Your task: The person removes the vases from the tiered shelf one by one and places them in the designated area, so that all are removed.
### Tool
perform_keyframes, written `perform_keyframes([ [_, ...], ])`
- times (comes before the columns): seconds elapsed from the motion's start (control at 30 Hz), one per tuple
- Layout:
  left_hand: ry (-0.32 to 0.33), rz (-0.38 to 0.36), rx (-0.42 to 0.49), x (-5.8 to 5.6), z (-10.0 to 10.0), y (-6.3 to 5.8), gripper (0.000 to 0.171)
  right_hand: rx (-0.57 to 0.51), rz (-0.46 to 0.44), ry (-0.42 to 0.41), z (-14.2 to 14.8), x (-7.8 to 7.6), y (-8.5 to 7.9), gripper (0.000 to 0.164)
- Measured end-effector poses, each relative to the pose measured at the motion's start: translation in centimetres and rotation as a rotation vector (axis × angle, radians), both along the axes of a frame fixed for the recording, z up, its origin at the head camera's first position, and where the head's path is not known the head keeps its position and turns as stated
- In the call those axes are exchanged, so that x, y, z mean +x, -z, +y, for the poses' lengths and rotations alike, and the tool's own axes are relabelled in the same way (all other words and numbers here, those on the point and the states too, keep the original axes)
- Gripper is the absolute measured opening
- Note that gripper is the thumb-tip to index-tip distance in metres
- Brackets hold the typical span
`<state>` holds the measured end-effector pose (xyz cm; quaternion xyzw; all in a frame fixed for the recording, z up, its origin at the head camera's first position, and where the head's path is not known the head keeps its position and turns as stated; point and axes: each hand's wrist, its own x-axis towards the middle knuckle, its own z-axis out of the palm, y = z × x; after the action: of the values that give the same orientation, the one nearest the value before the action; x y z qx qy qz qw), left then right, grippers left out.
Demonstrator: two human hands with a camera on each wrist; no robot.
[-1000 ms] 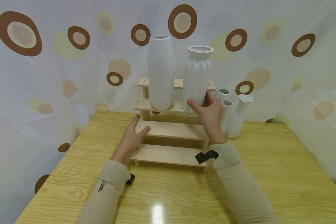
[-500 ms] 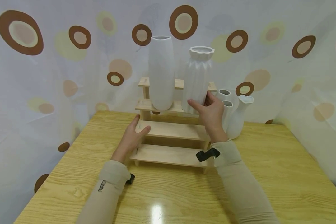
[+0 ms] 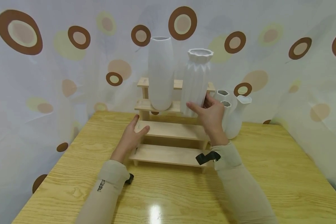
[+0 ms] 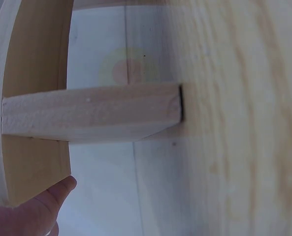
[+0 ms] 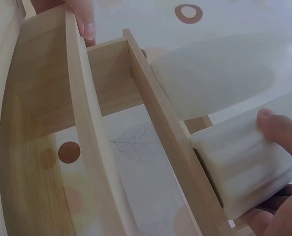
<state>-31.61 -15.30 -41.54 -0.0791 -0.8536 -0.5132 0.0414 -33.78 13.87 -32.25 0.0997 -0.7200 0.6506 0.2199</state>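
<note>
A white pleated vase (image 3: 195, 81) with a ruffled rim stands upright in my right hand (image 3: 212, 116), thumb in front and fingers round its right side. Its base overlaps the second-highest board of a stepped wooden shelf rack (image 3: 170, 129); in the right wrist view the base (image 5: 224, 191) lies right at that board's front edge. On the same board, to the left, a tall smooth white vase (image 3: 161, 74) stands alone. My left hand (image 3: 130, 137) grips the rack's left end, thumb on a lower board; in the left wrist view its fingers (image 4: 59, 191) show by a board's corner.
Several white vases stand on the table right of the rack: a flared one (image 3: 236, 119) and narrower ones, one fluted (image 3: 226, 113), partly behind my right hand. The wood-grain table (image 3: 168, 193) extends in front. A dotted curtain (image 3: 86, 68) hangs close behind.
The pleated vase and my right hand have sunk slightly against the rack. My left hand keeps its place, and the tall smooth vase stays put.
</note>
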Motion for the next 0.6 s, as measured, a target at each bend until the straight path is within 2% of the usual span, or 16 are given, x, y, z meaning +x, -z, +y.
perform_keyframes([
  [0.37,-0.011,-0.023,-0.002,0.2,0.1,-0.1,0.089,0.041,-0.019,0.003,0.4,1.4,0.0,0.077],
  [0.6,-0.009,-0.016,0.006,0.1,0.1,0.0,0.089,0.035,0.006,-0.011,0.8,2.3,0.0,0.074],
])
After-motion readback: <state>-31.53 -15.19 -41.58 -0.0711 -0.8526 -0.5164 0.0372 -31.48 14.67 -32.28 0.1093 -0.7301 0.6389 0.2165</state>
